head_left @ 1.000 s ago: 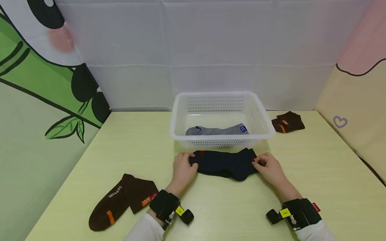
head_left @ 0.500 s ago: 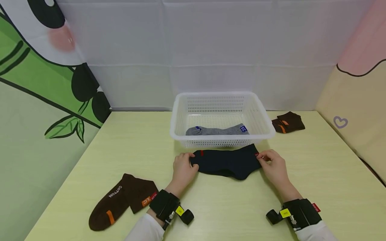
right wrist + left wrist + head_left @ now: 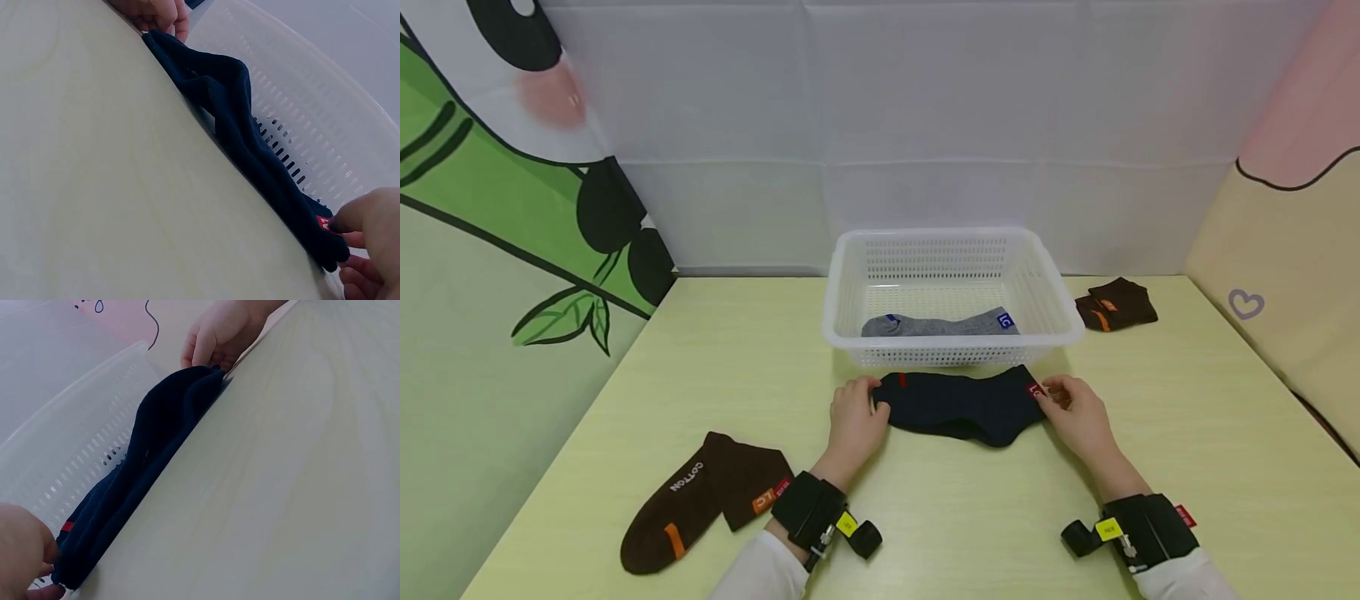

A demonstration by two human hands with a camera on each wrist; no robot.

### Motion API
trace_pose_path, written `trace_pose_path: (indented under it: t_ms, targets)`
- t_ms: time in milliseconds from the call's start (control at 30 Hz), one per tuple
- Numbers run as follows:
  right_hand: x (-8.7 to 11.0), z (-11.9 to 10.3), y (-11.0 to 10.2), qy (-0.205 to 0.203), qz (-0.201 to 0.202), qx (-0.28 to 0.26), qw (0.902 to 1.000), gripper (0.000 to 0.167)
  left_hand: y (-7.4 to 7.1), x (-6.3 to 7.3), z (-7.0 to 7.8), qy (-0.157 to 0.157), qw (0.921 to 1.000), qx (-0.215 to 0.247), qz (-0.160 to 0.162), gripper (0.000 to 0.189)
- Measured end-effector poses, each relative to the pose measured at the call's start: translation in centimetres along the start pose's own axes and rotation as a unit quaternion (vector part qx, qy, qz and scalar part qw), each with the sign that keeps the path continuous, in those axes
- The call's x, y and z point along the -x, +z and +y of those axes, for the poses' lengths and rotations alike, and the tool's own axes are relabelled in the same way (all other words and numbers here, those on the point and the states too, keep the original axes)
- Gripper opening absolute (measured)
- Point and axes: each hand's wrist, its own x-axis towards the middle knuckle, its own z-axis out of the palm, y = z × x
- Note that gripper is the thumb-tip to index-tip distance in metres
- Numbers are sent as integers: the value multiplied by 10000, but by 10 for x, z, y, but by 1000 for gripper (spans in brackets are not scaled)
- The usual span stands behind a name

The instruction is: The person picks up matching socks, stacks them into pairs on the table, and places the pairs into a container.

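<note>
- Pinching the navy sock at its cuff, the right hand leaves the red label in fuller view than half a second ago, and the cuff's upper corner sits slightly lower.
- The left hand is nearly closed, thumb and fingers about the toe end, almost where it was.
- The right hand is also nearly closed, its thumb by the label and fingers under the edge.
- Between them the navy sock lies lengthwise on the desk, in layers, heel toward the person.
- Just beyond it stands the white basket, unmoved, a grey sock inside along the near wall.
- Also unchanged: a brown sock beside the left wrist strap, and a folded brown bundle right of the basket.
</note>
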Motion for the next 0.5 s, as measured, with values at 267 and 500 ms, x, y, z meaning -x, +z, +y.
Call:
trace_pose_path:
  t_ms: [267,500]
  targets:
    - [-3,1,-1,61,-195,424,9989,38,-1,1,2,-234,9997,-59,-54,36]
    - [-6,-4,3,-160,-148,774,9968,42,2,0,8,-413,9985,-325,-165,45]
